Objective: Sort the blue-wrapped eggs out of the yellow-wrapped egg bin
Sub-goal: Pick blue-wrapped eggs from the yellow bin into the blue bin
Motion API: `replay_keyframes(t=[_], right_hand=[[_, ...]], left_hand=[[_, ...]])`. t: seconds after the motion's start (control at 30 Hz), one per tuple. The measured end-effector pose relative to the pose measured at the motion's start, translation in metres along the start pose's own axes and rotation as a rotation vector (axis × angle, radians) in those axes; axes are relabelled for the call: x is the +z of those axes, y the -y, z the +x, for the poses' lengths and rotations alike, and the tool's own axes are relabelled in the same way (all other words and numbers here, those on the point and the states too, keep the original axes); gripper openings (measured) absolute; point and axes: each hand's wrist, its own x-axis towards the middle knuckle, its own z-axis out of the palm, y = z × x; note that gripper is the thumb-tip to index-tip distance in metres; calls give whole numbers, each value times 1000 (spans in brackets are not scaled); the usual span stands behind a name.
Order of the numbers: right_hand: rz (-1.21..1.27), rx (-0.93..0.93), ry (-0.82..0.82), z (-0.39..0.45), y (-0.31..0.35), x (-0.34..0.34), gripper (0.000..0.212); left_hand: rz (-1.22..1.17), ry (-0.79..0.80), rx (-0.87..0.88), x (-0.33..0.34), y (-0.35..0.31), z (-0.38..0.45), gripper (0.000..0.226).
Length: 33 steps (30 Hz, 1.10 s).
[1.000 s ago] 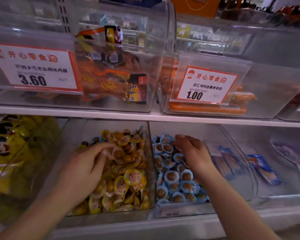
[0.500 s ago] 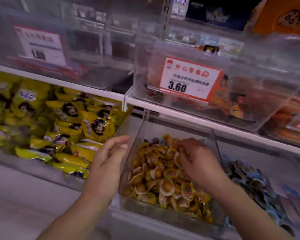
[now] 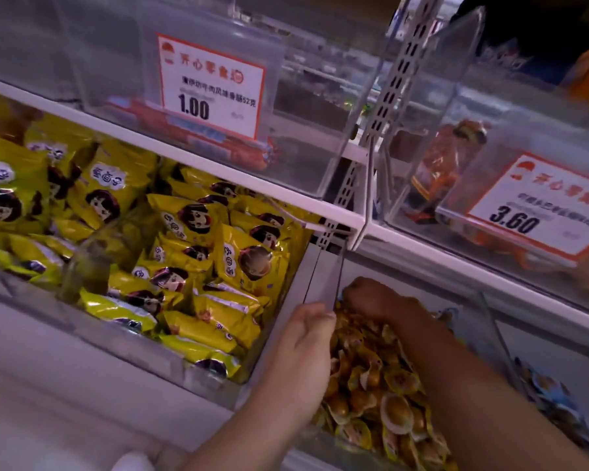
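You are in the searching step: your right hand [image 3: 371, 297] is pushed deep into the back of the yellow-wrapped egg bin [image 3: 323, 287], knuckles up and fingers curled down into the pile of yellow-wrapped eggs [image 3: 381, 385]. Whether that grip has closed on an egg or is only raking through them, you cannot tell, because the fingertips are buried. Your left hand [image 3: 306, 348] sits at the bin's clear left wall, fingers together and loosely extended along it, holding nothing that shows; it looks to be steadying the bin.

No blue wrapper is visible among the yellow ones from here, so any stray is likely under the top layer or behind your right hand. The blue-wrapped eggs [image 3: 544, 389] you can see lie in the neighbouring bin to the right, beyond your right forearm, partly blurred.

Next, judge by feel and sight: lift the right hand enough to expose what the fingers turned up, pinch only a blue wrapper, and carry it across the divider to the right. Keep the yellow bags [image 3: 184, 260] on the left out of it.
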Motion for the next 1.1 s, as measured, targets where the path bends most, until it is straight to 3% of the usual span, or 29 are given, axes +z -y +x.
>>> replay_keyframes(t=[0.2, 0.27, 0.4, 0.6, 0.77, 0.87, 1.0, 1.1], right_hand=[[747, 144, -9, 0, 4, -8, 34], [887, 173, 21, -4, 9, -7, 28], [887, 104, 83, -15, 4, -4, 11], [961, 61, 300, -15, -3, -5, 24], [592, 14, 360, -6, 4, -11, 44], [470, -38, 341, -5, 12, -12, 46], [678, -93, 393, -14, -5, -14, 40], [840, -239, 496, -31, -21, -26, 35]], left_hand=[[-79, 15, -34, 1, -4, 9, 23], [-58, 18, -34, 1, -3, 11, 24], [-8, -25, -2, 5, 1, 15, 24], [77, -102, 62, 7, 5, 15, 23], [144, -130, 111, 5, 4, 16, 30], [177, -138, 130, 5, 6, 18, 27], [269, -130, 184, 6, 7, 21, 34], [290, -120, 195, 6, 5, 23, 28]])
